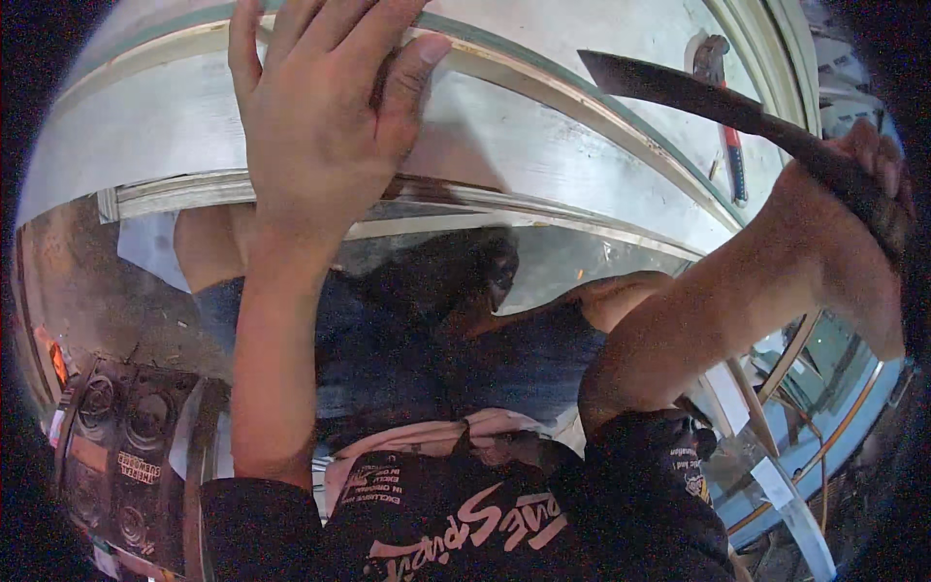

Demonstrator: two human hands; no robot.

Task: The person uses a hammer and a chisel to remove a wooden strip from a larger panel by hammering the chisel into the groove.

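Note:
My left hand (315, 126) lies palm down with its fingers spread. It rests across a long white strip (184, 107) with a greenish edge (572, 92). A dark machete (679, 92), long-bladed with a slanted tip, is raised at the upper right. My right hand (878, 165) is wrapped round its handle at the far right. The blade points left, over the white work surface (621, 29) and the strip. Below the blade, a hammer (732, 160) with a red and blue handle lies on that surface. The tips of my left fingers are cut off at the top edge.
A dark speaker cabinet (136, 456) stands at the lower left. Several wooden pieces (795, 514) and a light-blue surface (834, 475) are at the lower right. A raised pale rim (776, 58) runs along the work surface's right side. My legs are below the near edge.

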